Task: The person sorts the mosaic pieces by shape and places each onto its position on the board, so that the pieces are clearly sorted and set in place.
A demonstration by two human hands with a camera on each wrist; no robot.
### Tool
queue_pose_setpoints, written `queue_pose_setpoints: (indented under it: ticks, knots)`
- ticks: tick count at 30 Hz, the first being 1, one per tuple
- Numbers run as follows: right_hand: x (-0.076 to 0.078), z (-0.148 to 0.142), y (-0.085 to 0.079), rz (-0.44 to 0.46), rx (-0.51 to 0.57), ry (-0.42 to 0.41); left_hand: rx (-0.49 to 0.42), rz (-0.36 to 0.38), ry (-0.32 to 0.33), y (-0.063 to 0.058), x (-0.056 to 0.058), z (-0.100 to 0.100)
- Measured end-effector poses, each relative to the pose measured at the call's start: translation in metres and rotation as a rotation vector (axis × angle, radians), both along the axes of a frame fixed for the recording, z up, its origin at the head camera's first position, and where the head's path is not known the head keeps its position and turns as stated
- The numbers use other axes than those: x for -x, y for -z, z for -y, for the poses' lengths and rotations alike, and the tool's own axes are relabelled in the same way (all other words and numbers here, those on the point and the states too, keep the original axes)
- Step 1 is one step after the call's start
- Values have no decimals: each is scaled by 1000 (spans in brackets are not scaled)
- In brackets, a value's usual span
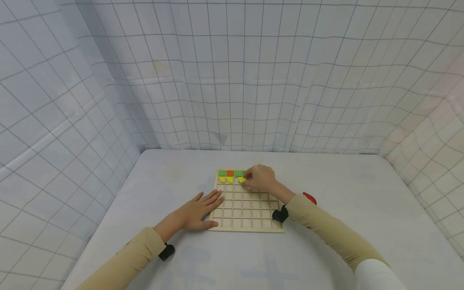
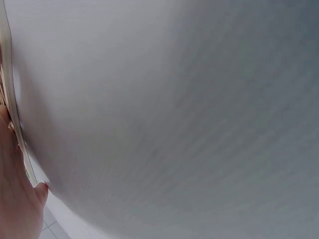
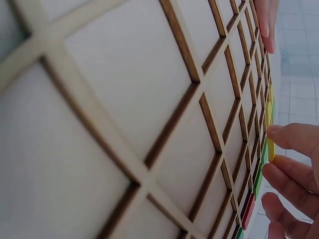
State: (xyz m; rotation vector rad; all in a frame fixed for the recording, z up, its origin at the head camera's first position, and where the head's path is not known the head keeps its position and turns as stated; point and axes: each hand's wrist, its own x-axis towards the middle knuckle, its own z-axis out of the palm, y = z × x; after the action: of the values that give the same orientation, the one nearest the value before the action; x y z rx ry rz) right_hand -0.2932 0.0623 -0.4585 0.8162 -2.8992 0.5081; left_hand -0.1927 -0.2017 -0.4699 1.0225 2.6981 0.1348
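A pale wooden grid board (image 1: 246, 213) lies on the table. At its far edge my right hand (image 1: 262, 178) pinches a yellow quarter-circle piece (image 1: 241, 180) between thumb and fingers, over the second row. In the right wrist view that yellow piece (image 3: 271, 149) stands edge-on between the fingertips. My left hand (image 1: 197, 211) lies flat with fingers spread, touching the board's left edge. Green squares (image 1: 222, 173) and an orange square (image 1: 230, 173) fill cells of the far row, partly hidden by the right hand. Two yellow quarter-circle pieces (image 1: 230, 179) sit in the second row.
Beside the right sleeve is a red piece (image 1: 309, 197), partly covered by the forearm. A white cloth covers the table (image 1: 174, 169). Grid-patterned white curtains (image 1: 239, 80) enclose the back and sides.
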Motion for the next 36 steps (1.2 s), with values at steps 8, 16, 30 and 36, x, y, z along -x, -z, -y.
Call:
queue_pose_setpoints:
  ticks: [8,16,30,36]
  knots:
    - [5,7,6,46,16,-6,-2,1,5,1,0,1]
    - [8,12,8,66,-17,12,-1,-3,3,2,-1,0]
    - [9,12,9,86,6,31,-3,-10,-3,1,-2,0]
    - [9,12,7,107,24,33,-3,-7,-7,3,-1,1]
